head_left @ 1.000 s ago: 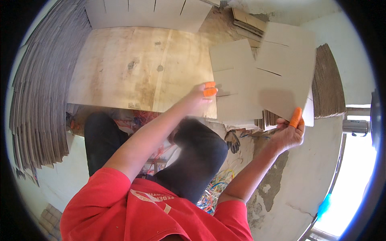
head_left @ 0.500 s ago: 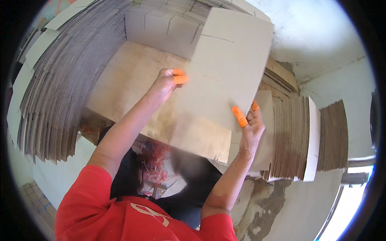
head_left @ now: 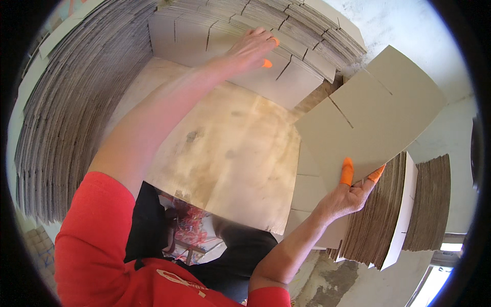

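Observation:
My right hand [head_left: 345,197] pinches the lower edge of a grey cardboard sheet [head_left: 378,107] between thumb and fingers, with orange covers on the fingertips. The sheet is tilted and bears two short dark slits. It hangs over the right side of the board, near another stack. At the far side, my left hand [head_left: 254,48] is over the top edge of a row of slit cardboard sheets [head_left: 302,77]. Its orange-covered thumb and forefinger are apart, with nothing visible between them. Whether they touch the front sheet I cannot tell.
A pale wooden board [head_left: 230,153] lies before me. A tall stack of cardboard [head_left: 76,97] stands on the left. On the right are a cardboard stack [head_left: 376,215] and a darker one [head_left: 429,204] beside a stained wall [head_left: 409,36]. Red stringy scraps [head_left: 192,225] show below the board.
My right hand has carried the cardboard sheet to the right and tilted it. My left hand has left that sheet and moved away to the far row, uncovering more of the board.

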Tool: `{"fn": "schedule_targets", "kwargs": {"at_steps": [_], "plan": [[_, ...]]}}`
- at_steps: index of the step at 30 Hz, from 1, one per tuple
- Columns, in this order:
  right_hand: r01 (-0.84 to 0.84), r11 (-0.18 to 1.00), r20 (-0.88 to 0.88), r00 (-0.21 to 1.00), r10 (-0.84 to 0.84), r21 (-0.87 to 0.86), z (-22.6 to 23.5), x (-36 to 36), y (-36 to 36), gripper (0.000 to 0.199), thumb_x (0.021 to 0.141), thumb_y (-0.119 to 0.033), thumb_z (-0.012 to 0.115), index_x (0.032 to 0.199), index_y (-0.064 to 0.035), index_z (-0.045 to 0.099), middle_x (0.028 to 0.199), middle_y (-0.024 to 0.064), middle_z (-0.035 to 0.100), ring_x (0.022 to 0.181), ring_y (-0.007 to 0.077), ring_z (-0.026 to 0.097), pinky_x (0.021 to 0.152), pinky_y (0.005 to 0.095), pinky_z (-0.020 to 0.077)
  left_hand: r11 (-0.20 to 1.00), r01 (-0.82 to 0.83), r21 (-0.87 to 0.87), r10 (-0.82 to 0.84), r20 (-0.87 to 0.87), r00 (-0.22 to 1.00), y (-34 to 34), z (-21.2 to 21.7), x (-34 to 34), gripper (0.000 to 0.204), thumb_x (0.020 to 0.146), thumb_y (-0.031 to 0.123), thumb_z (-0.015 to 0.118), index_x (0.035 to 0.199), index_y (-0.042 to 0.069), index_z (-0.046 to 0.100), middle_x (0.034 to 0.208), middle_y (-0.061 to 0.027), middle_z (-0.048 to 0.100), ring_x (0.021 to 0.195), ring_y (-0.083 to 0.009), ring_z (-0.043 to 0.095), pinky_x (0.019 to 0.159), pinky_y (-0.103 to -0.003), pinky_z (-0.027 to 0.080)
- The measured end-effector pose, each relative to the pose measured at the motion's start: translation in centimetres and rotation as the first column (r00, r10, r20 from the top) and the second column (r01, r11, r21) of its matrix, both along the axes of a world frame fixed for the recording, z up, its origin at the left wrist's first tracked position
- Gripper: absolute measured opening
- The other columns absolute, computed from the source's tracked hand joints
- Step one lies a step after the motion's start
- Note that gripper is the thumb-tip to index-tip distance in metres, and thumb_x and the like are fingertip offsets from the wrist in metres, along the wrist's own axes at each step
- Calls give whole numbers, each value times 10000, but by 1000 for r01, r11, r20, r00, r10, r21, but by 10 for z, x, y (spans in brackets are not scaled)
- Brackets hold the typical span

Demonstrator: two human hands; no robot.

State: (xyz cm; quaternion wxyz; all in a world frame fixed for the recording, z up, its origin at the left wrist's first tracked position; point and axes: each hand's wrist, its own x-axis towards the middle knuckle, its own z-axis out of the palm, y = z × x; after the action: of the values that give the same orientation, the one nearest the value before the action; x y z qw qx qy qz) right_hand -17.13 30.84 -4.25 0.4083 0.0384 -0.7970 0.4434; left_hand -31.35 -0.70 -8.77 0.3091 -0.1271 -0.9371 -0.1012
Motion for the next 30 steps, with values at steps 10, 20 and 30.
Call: {"fn": "schedule_targets", "kwargs": {"at_steps": [10,20,30], "plan": [[-63,998,-30,998,64,23,-17,-12,3,663,797,10,734,1406,-66,481,1341,42,581,842,65,596,684,205,502,976,-125,178,79,247,966,-6,-18,-49,304,710,119,735,990,62,632,1052,-58,608,1050,-267,533,881,-392,452],[-124,958,34,992,119,257,-9,2,-19,731,812,-27,732,1459,-116,402,1419,46,518,623,63,564,520,199,449,940,323,-114,-279,295,914,8,1,12,106,742,23,619,831,54,666,894,-72,657,935,-303,613,734,-411,524],[-157,923,-50,981,186,350,-5,5,-22,721,816,-15,722,1452,-83,389,1439,54,485,535,95,552,465,221,442,919,355,-174,-296,292,909,40,6,39,75,719,-1,586,767,30,634,832,-118,633,898,-329,618,695,-446,509]]}}
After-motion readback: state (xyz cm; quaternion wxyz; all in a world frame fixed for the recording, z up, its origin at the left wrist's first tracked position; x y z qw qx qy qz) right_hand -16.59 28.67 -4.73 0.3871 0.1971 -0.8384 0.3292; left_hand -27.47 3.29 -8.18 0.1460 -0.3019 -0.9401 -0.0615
